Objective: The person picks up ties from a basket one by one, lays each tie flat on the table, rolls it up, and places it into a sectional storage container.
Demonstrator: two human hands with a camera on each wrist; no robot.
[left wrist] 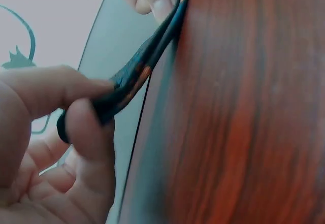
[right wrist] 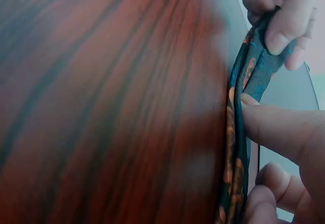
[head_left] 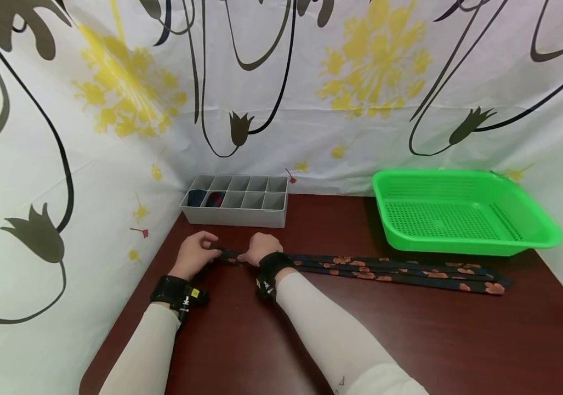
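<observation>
**Both hands at the folded end of a patterned tie, near the table's left edge**

Left hand [head_left: 196,253]: thumb and forefinger pinch the very end of the tie [head_left: 385,270]; the left wrist view shows the doubled dark fabric squeezed between them and lifted slightly off the wood. Judged: the pinch keeps the layers aligned.

Right hand [head_left: 260,248]: just beside the left. Straight fingertips press the strip flat against the table [head_left: 409,340], apparently as an anchor; I cannot see a grip round it.

The tie is thin, limp woven cloth, dark navy with orange flower motifs, laid folded lengthwise in a long band running from the hands toward the right edge.

Table: glossy reddish-brown wood grain, hard and smooth.

Far left corner: grey rigid divider box [head_left: 235,201], rectangular cells, two at its left end holding dark rolled items. Far right corner: green perforated plastic basket [head_left: 464,214], shallow, sloped walls.
</observation>
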